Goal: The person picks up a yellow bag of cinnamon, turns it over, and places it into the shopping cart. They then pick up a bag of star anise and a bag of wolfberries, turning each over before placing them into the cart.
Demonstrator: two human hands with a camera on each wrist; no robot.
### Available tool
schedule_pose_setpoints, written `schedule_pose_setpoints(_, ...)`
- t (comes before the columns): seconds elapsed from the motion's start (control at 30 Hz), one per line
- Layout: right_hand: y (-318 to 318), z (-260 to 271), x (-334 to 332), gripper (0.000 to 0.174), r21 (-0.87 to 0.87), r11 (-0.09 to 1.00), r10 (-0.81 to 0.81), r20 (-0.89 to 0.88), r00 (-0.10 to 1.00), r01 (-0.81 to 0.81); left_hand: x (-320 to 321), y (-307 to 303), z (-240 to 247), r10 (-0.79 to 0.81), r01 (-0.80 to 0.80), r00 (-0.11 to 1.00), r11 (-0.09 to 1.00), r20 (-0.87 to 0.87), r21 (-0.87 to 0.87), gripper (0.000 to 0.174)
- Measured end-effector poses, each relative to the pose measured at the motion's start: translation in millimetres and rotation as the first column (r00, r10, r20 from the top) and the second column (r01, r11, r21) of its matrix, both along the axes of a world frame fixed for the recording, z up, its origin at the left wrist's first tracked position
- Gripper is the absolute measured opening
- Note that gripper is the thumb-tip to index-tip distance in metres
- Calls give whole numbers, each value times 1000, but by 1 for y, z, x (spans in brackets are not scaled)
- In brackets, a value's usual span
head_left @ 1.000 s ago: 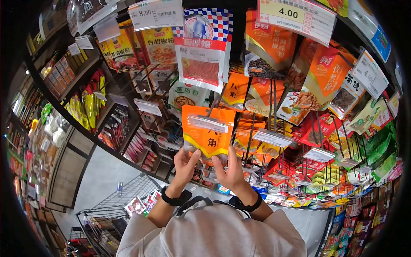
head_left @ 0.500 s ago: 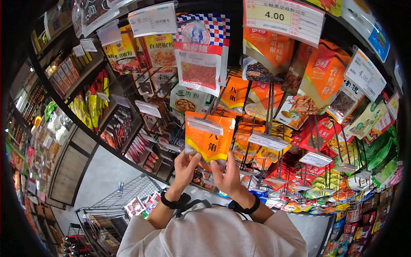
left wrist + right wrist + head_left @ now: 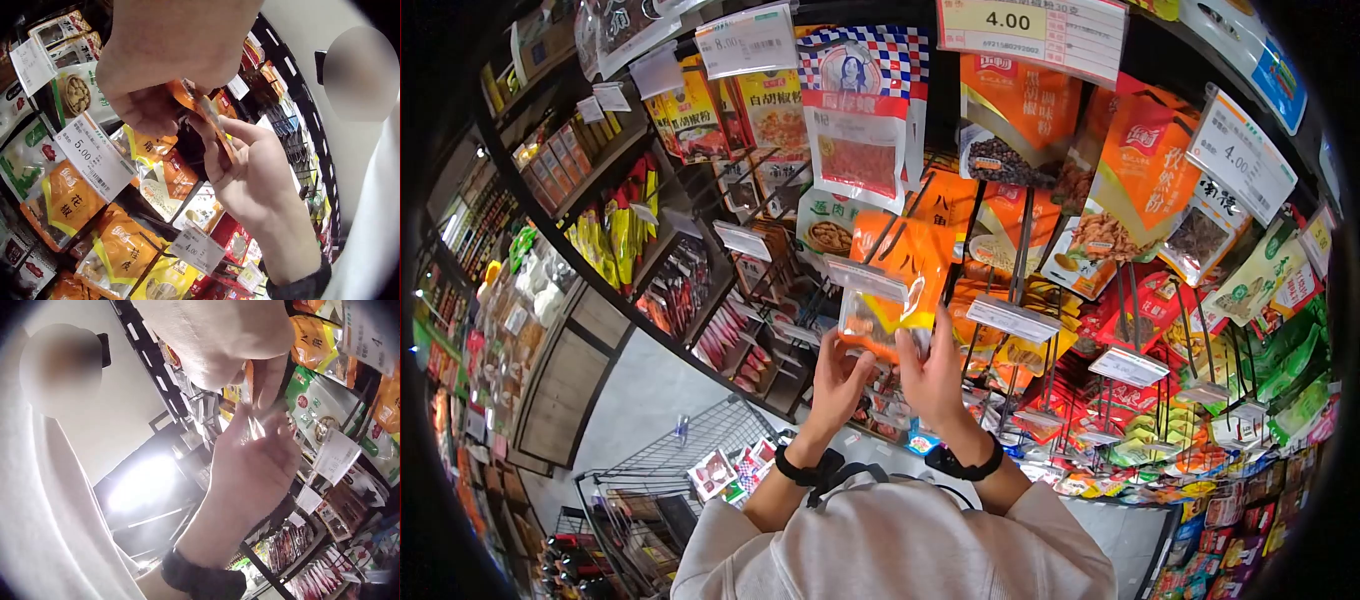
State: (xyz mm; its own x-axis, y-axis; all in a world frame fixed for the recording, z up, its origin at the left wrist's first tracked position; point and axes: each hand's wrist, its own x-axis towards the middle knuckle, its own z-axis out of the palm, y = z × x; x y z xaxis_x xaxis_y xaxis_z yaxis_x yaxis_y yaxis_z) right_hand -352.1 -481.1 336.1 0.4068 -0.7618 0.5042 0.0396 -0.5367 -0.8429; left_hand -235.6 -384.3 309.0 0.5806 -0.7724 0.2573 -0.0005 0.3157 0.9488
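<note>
An orange and yellow star anise packet [image 3: 915, 300] with a clear lower part is held at its bottom by both hands, in front of the rack. My left hand [image 3: 838, 385] grips the lower left corner. On the lower right, my right hand [image 3: 932, 380] pinches the packet with the thumb on its front. A label holder [image 3: 866, 278] on a hook overlaps the packet's upper left. The left wrist view shows the packet [image 3: 220, 130] edge-on between the right thumb and fingers. Just behind it hangs another star anise packet [image 3: 945, 195].
Hooks around carry a red and white pouch [image 3: 858, 150], a cumin packet [image 3: 1142, 165], a black pepper packet [image 3: 1022, 120] and a green and white pouch [image 3: 825, 222]. Price tags [image 3: 1012, 320] jut out on rods. A wire shopping cart [image 3: 700, 450] with packets stands lower left.
The packet has moved up and tilted back toward the rack, its front now creased and shiny. Both hands have risen slightly with it, and the head view has shifted a little.
</note>
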Motion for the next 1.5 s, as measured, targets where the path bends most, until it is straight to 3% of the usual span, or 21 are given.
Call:
schedule_pose_setpoints(0.07, -10, 18, 6, 57, 108, 994, -2, -3, 1000, 2, -1, -3, -9, 13, -14, 999, 999, 29, 32, 55)
schedule_pose_setpoints(0.1, -17, 20, 9, 58, 54, 997, -58, -82, 995, 63, -4, -3, -12, 15, -17, 1000, 998, 27, 54, 56)
schedule_pose_setpoints(0.17, -27, 31, 17, 58, 123, 991, -41, -45, 998, 46, -5, -4, -23, 12, -13, 1000, 994, 7, 106, 60)
schedule_pose_setpoints(0.37, -63, 39, 28, 64, 268, 963, 31, -45, 999, -17, -10, 0, -17, -17, 7, 998, 987, 62, 159, 53)
schedule_pose_setpoints(0.5, -72, 26, 25, 86, 238, 971, -4, -9, 1000, 6, -16, 7, -19, 14, -15, 1000, 993, 11, 119, 45)
schedule_pose_setpoints(0.7, -32, 29, 10, 80, 93, 994, -58, 27, 998, 55, -18, 24, -30, -25, 32, 999, 971, -36, 238, 26)
schedule_pose_setpoints(0.83, -5, 20, 22, 78, -95, 989, -100, 159, 982, 116, -18, 39, -34, -60, 76, 995, 970, -76, 229, 23)
schedule_pose_setpoints(0.93, 7, 6, 32, 78, -212, 975, -30, 148, 989, 61, -16, 55, -30, 23, -2, 998, 949, -62, 315, 23)
schedule_pose_setpoints(1.07, 41, -6, 46, 62, -93, 985, 166, 229, 959, -148, -2, 83, -47, 130, -113, 991, 943, -34, 312, 22)
schedule_pose_setpoints(1.1, 54, -11, 52, 48, -124, 983, 168, 297, 940, -137, 4, 94, -49, 135, -141, 990, 930, 40, 341, 22)
schedule_pose_setpoints(1.2, 87, -37, 70, 45, -338, 912, 312, 204, 928, -232, 19, 124, -55, 185, -161, 981, 939, -52, 303, 22)
schedule_pose_setpoints(1.27, 119, -34, 84, 40, -438, 858, 356, 128, 926, -269, 35, 151, -54, 209, -200, 978, 936, 0, 289, 22)
schedule_pose_setpoints(1.33, 155, -39, 107, 40, -347, 838, 489, 134, 862, -421, 54, 181, -53, 252, -258, 966, 914, 61, 311, 22)
schedule_pose_setpoints(1.37, 167, -35, 120, 33, -493, 809, 430, 121, 895, -322, 66, 197, -55, 254, -260, 965, 923, 58, 282, 22)
schedule_pose_setpoints(1.47, 214, -58, 157, 28, -386, 776, 568, 85, 818, -499, 99, 247, -55, 286, -283, 958, 932, 17, 228, 22)
schedule_pose_setpoints(1.5, 230, -60, 168, 25, -408, 772, 562, 78, 823, -488, 111, 264, -62, 276, -269, 961, 939, -1, 214, 22)
